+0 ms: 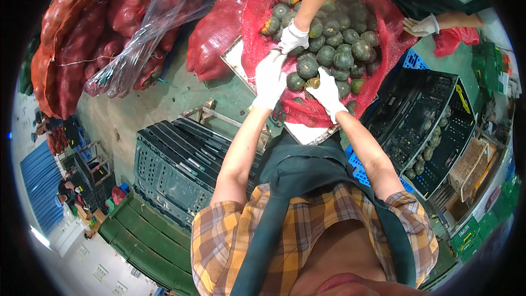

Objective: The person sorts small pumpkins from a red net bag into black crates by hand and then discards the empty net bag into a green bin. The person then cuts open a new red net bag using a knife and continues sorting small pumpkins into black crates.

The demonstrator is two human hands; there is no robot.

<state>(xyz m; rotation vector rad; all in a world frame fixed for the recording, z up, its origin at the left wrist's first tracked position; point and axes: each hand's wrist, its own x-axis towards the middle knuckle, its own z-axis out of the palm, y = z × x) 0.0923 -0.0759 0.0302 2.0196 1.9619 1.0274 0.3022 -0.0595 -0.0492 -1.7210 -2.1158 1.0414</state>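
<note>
Many small dark green squashes (324,55) lie in an opened red mesh sack (252,28) before me, some of them mottled orange. My right hand (326,90), in a white glove, has its thumb and fingers around a striped green-brown squash (312,85) at the near side of the heap. My left hand (270,78), also gloved in white, lies at the sack's left side, its fingertips by a co-worker's gloved hand (294,40); whether it grips anything cannot be told. White boards or tray edges (306,131) show under the sack.
Full red mesh sacks (215,33) and clear plastic film (152,28) are at the left. Black folded crates (176,168) stand at my left, and a black crate with squashes (444,139) at my right. The co-worker's other gloved hand (421,26) is beside the sack.
</note>
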